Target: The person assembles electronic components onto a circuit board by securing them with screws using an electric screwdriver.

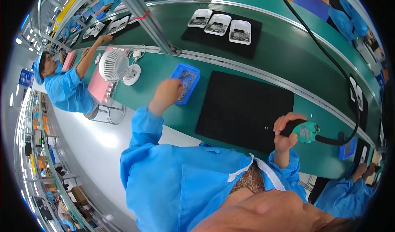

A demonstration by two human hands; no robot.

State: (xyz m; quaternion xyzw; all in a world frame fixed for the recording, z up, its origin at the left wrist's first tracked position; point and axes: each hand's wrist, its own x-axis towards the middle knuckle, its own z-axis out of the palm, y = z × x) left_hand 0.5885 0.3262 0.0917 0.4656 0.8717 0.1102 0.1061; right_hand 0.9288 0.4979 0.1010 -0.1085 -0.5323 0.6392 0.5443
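Observation:
My left hand (pixel 168 93) is over the near left side of a blue bin (pixel 194 88) of small metal parts that look like screws (pixel 188 76). Its fingers are drawn together, and whatever is between them is hidden. Wrapped in my right hand (pixel 284 128) is an electric screwdriver (pixel 305 132), green at the cable end with a black grip. It lies almost level above the right edge of a black mat (pixel 242 108), and a black cable (pixel 335 140) runs from its green end. Small bright bits lie on the mat near my right fingers.
Beyond a metal rail, three white trays (pixel 218 25) with circuit boards rest on a dark mat on the green conveyor. A white fan (pixel 114 65) stands left of the bin. One co-worker (pixel 70 88) reaches in at left; another sleeve (pixel 345 197) is at lower right. A metal post (pixel 142 20) rises nearby.

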